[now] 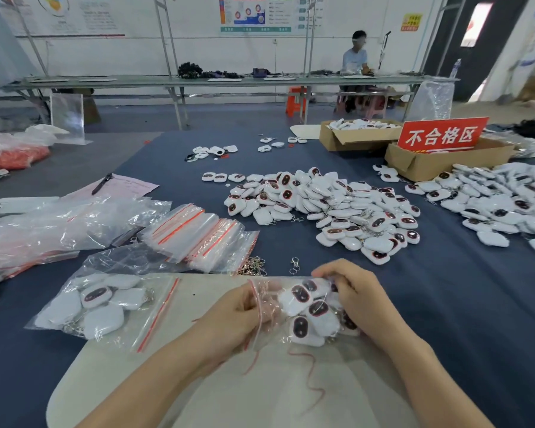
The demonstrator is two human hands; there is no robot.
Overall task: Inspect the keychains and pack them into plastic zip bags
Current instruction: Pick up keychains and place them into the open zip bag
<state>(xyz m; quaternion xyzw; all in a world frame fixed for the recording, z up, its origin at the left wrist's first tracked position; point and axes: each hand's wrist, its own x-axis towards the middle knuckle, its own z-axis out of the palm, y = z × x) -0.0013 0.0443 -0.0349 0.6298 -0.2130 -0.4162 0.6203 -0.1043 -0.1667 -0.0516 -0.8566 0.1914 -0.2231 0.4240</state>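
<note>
On the table (445, 304), the left hand (238, 310) pinches the mouth of the bag (271, 296) and the right hand (352, 291) curls its fingers round the keychains (309, 310) inside it, which could spill out if the bag tips before being zipped.

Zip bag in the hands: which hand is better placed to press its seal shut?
Likely left: the left hand pinches the zip bag at its red seal; the right hand grips the keychains inside.
</note>
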